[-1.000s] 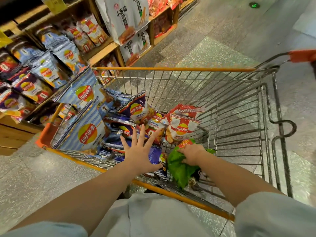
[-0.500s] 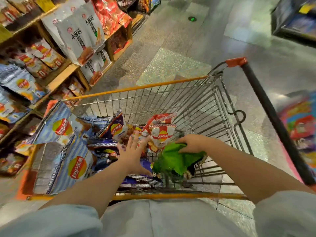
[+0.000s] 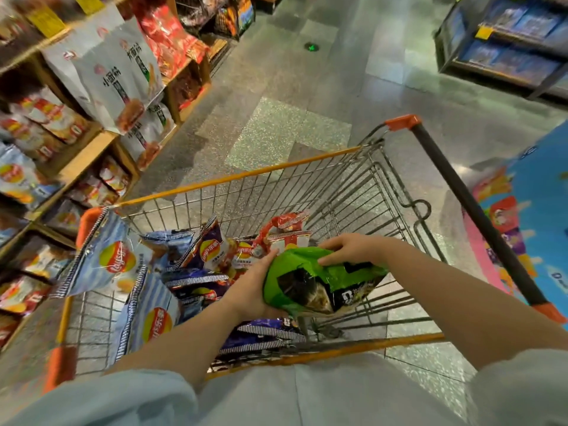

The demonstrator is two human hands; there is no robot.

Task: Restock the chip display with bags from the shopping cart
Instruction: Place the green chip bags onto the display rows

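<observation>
green bag [image 3: 310,278] in both hands; lay's bags [image 3: 118,259] nearby.

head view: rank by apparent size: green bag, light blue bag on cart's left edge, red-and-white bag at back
1. light blue bag and green bag: look alike; the green one is nearer the camera, so unranked.
2. red-and-white bag, partly hidden.

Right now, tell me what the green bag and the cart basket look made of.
Green bag: thin glossy plastic film, judging by its crinkles and sheen. Shopping cart basket: bare grey metal wire in a welded grid, with an orange rim that looks coated or plastic; I cannot tell which.
</observation>
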